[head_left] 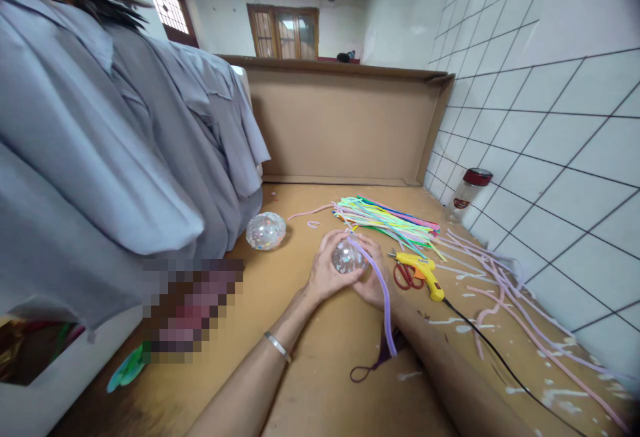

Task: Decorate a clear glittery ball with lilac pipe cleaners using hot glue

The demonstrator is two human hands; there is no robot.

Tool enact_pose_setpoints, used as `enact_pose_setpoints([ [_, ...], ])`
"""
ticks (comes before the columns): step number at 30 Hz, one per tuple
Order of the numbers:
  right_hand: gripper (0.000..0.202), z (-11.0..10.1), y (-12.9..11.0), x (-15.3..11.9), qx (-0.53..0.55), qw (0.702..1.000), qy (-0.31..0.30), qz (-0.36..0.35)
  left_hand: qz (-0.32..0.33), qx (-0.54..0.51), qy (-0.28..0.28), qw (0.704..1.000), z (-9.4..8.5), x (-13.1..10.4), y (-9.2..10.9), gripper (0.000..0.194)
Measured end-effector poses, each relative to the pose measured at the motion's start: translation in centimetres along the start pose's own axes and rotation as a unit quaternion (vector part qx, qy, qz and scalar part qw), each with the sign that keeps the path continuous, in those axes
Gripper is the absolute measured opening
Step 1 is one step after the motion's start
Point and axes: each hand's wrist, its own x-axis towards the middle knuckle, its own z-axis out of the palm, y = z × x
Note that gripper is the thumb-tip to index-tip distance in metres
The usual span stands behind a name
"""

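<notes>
Between my two hands is a clear plastic ball [349, 258] with small bright flecks on it. My left hand [325, 265] wraps around its left side, the thumb lying along the front. My right hand [376, 275] curls around the right side, partly hidden behind a purple pipe cleaner [385, 290]. That pipe cleaner runs from the top of the ball and hangs down over my right wrist. A second clear ball [266, 231] with coloured flecks rests on the table to the left, apart from my hands.
A bundle of colourful pipe cleaners [385, 222] lies behind my hands. To the right are a yellow glue gun [420, 270] with a black cord, red-handled scissors [407, 277] and loose pink and purple pipe cleaners [500, 283]. A clear bottle [463, 200] stands by the tiled wall. Grey cloth [150, 157] hangs left.
</notes>
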Motion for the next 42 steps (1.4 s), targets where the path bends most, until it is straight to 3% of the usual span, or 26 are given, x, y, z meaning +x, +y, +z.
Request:
enact_pose_setpoints([
  [7,0.068,-0.3,-0.6,0.1,-0.046,0.991,0.046,-0.114,0.145,0.122,0.057,0.98,-0.4,-0.6,0.2,0.072],
  [12,0.069,-0.8,-1.0,0.5,-0.064,0.986,0.062,-0.14,0.175,0.139,0.064,0.973,-0.6,-0.4,0.4,0.068],
  [28,0.071,-0.5,-0.1,-0.6,-0.099,0.985,0.069,-0.12,0.205,0.135,0.046,0.968,-0.9,-0.4,-0.1,0.072],
  [35,0.07,-0.6,-1.5,0.3,-0.106,0.988,0.006,-0.111,0.137,0.137,0.043,0.98,-1.5,0.0,-0.8,0.065],
  [42,0.053,-0.9,-2.1,1.5,-0.02,0.993,0.082,-0.084,0.109,0.125,0.032,0.986,-1.2,-0.2,-1.0,0.063],
])
